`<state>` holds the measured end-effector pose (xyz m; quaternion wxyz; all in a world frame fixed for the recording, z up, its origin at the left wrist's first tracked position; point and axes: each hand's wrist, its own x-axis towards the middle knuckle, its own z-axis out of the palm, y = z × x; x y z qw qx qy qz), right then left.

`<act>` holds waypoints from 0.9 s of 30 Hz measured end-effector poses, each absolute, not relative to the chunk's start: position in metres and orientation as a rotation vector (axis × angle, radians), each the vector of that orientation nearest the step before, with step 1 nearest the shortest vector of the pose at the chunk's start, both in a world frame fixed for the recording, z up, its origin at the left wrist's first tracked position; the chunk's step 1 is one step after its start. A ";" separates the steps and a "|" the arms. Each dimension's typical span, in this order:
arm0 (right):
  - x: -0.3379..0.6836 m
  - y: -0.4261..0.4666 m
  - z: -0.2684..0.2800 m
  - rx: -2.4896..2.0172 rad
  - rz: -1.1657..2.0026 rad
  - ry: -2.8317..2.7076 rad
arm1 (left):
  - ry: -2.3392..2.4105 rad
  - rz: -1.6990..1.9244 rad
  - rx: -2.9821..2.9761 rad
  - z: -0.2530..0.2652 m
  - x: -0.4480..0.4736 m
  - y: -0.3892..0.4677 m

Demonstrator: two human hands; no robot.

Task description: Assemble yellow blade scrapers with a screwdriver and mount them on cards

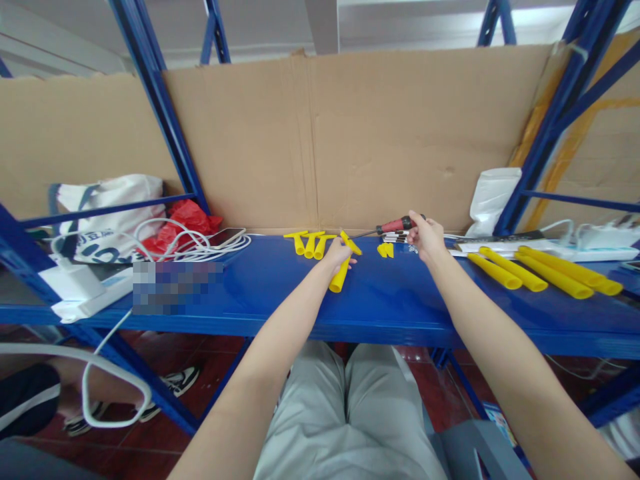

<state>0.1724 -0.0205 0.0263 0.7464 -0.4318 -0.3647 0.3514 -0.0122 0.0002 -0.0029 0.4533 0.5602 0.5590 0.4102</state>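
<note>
One yellow T-piece (341,274) protrudes below the left grip (337,254).

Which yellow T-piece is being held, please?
The T-piece in the left hand, rightmost of the four; the other three lie on the shelf.

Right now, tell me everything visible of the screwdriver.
The screwdriver has a red-and-black, plastic-looking handle and a thin, dark, metal-looking shaft. It runs nearly sideways across the view, over the blue shelf, the right hand holding the handle's rear end. The shaft points toward the yellow piece in the left hand; its tip cannot be made out.
</note>
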 end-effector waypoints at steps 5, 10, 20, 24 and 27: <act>0.173 -0.019 0.027 -0.916 0.801 -0.761 | 1.384 1.024 1.373 -0.005 -0.012 0.003; 0.176 -0.015 0.024 -0.889 0.838 -0.756 | 1.393 1.047 1.370 -0.005 -0.011 0.004; 0.177 -0.016 0.026 -0.891 0.778 -0.667 | 1.371 1.119 1.343 -0.001 -0.012 -0.002; 0.174 -0.018 0.027 -0.946 0.764 -0.715 | 1.375 1.151 1.325 0.000 -0.013 -0.002; 0.172 -0.019 0.025 -0.979 0.771 -0.778 | 1.376 1.144 1.320 -0.001 -0.012 -0.001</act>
